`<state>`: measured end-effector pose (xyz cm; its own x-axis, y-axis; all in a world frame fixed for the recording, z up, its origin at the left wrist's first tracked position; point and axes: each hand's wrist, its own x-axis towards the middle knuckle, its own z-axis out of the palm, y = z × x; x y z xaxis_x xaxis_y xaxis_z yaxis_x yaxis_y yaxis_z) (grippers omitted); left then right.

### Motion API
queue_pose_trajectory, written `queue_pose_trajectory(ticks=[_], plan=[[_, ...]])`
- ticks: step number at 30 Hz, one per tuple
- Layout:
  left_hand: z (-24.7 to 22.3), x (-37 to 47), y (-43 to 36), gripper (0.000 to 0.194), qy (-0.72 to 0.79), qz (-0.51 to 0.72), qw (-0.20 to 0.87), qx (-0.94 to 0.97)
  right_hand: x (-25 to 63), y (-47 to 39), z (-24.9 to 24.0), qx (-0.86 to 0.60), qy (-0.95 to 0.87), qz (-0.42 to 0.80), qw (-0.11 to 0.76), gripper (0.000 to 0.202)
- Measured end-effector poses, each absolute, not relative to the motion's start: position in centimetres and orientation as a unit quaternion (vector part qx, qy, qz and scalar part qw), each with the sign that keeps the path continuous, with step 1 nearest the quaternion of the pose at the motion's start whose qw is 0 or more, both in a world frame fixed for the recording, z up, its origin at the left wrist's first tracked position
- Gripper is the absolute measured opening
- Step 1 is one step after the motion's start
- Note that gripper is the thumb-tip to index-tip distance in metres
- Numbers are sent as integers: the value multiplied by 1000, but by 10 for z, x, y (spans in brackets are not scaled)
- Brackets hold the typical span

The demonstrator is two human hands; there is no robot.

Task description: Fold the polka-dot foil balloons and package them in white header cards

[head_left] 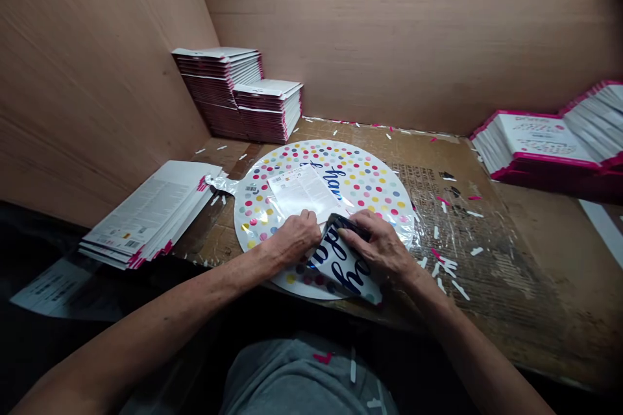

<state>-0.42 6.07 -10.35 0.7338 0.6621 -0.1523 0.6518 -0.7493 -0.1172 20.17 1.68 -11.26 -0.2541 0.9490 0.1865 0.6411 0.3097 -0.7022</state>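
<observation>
A flat, round foil balloon, white with coloured dots and dark blue lettering, lies in front of me with its tail pointing left. On top of it rests a white printed card, tilted. My left hand is closed at the card's near edge, its fingertips pinching the foil there; exactly what lies under them is hidden. With thumb and fingers, my right hand grips a raised, folded part of the balloon near its front edge. A dark strip shows under those fingers; I cannot tell whether it is foil or a separate thing.
Printed white sleeves lie stacked at the left. Taller stacks of pink-edged packs stand against the back panel, others at the right. Pink and white paper scraps litter the taped cardboard surface. Wooden panels enclose the back and left.
</observation>
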Motion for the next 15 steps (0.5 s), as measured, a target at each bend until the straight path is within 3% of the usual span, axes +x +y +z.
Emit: queue_pose_trajectory(ticks=[2,5,11,15], plan=[[-102,-9,66,22,-351,85,30,-932,196,27,-123,-541,-751,206,318,31],[-99,-20,73,24,-361,48,57,-930,189,39,-134,-606,-735,150,264,45],[-84,-25,76,29,-305,-21,115,-945,179,52,-124,-680,-716,96,127,27],[-81,-20,69,27,-301,-124,97,-940,176,60,-124,-703,-677,84,198,23]])
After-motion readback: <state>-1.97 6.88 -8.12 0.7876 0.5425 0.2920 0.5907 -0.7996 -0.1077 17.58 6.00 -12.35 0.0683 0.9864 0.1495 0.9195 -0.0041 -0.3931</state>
